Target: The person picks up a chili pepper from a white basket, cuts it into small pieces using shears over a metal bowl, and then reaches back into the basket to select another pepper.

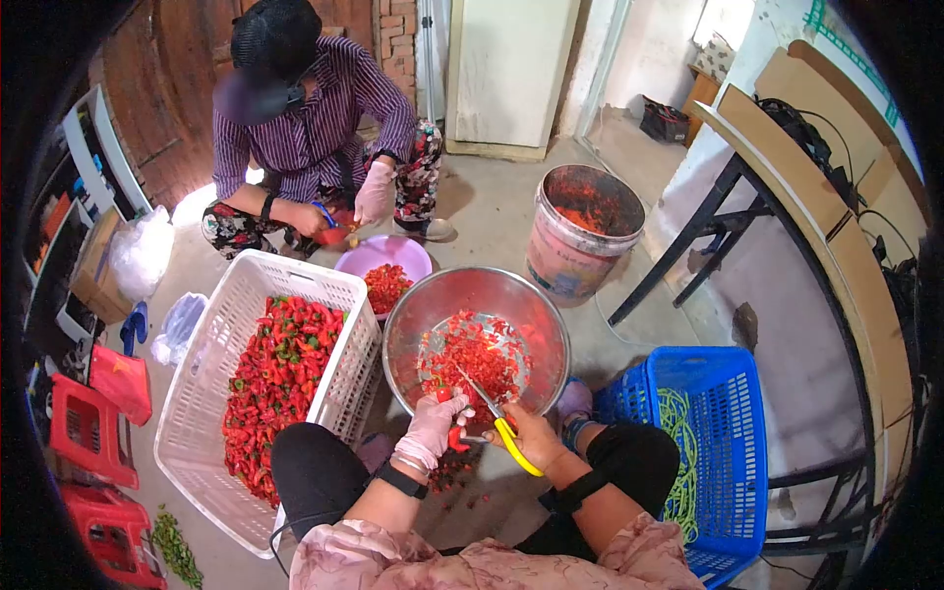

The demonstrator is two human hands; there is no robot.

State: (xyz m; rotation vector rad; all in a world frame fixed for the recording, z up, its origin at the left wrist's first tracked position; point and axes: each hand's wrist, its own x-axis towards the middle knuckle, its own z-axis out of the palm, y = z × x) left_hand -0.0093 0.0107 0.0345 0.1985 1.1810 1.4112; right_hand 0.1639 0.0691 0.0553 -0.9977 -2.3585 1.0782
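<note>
Over the near rim of a metal bowl (391, 346), my left hand (430, 425), in a pale glove, holds a red pepper (443, 393). My right hand (531, 440) is bare and grips yellow-handled scissors (518, 450), whose blades point up and left over the bowl, close to my left hand. Cut red pepper pieces (474, 349) lie in the bowl. Another bit of red shows at the scissors' handle beside my left hand. To the left, a white basket (206, 369) holds many whole red peppers (280, 379).
A co-worker (315, 128) crouches across from me, hands over a pink basin (408, 254) of cut peppers. A stained bucket (575, 261) stands behind the bowl. A blue basket (733, 423) is at my right, near a table (787, 187). Red stools (93, 433) stand far left.
</note>
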